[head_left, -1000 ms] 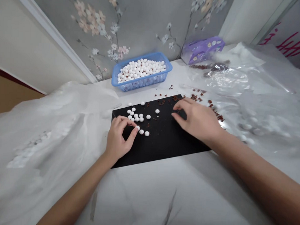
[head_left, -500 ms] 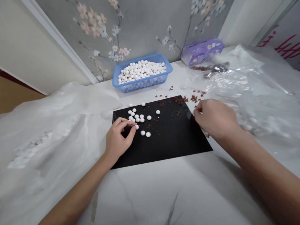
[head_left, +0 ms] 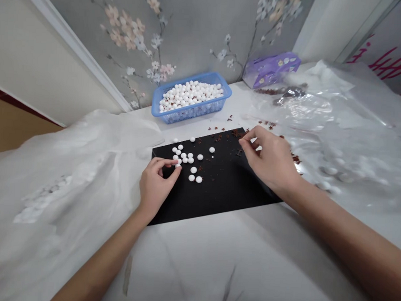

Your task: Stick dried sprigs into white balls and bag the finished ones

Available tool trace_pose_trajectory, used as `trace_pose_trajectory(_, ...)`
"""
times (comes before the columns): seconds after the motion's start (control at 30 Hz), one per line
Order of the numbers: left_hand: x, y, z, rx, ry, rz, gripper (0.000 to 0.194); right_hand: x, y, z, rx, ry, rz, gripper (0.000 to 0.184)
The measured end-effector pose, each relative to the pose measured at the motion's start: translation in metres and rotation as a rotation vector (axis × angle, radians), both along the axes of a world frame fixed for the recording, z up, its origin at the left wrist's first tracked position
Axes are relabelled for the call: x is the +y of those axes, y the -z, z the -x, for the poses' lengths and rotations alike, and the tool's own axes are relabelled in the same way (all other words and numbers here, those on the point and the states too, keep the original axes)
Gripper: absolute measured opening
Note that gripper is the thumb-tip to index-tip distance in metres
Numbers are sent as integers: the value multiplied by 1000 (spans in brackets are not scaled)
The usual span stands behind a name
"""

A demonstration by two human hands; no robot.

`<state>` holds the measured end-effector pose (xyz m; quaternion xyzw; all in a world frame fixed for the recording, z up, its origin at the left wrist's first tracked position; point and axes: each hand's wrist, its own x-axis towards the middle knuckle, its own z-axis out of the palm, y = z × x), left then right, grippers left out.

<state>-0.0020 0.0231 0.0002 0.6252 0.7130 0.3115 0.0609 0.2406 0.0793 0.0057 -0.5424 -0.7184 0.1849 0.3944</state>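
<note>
My left hand (head_left: 156, 184) is over the left part of a black board (head_left: 215, 195). Its thumb and forefinger close around a small white ball (head_left: 178, 165) at the edge of a loose cluster of similar white balls (head_left: 184, 158). Another white ball (head_left: 193, 170) lies just right of the fingertips, near two more. My right hand (head_left: 269, 161) hovers above the board's upper right side, thumb and fingertips pinched together. Whatever is in that pinch is too small to make out. Small reddish-brown star-shaped pieces (head_left: 239, 152) lie on the board close to it.
A blue plastic basket (head_left: 192, 108) full of white balls and some brown pieces stands at the back. A purple packet (head_left: 272, 69) leans by the wall. Clear plastic bags (head_left: 346, 133) cover the right side, white translucent sheeting (head_left: 88, 164) the left. More brown pieces (head_left: 295, 159) lie beside the board.
My right hand has moved left, from beyond the board's right edge to above it. My left hand has let go of one white ball, which now lies to its right, and shifted to another.
</note>
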Motion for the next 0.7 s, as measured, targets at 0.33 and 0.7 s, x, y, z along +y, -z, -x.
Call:
trace_pose_trajectory(0.33, -4, -4, -8, -139, 40, -99, 14, -9, 2, 16, 544, -152, 317, 16)
trace_pose_trajectory(0.7, -32, -11, -46, -1046, 160, 276, 19, -12, 0, 21, 632, -338, 393, 24)
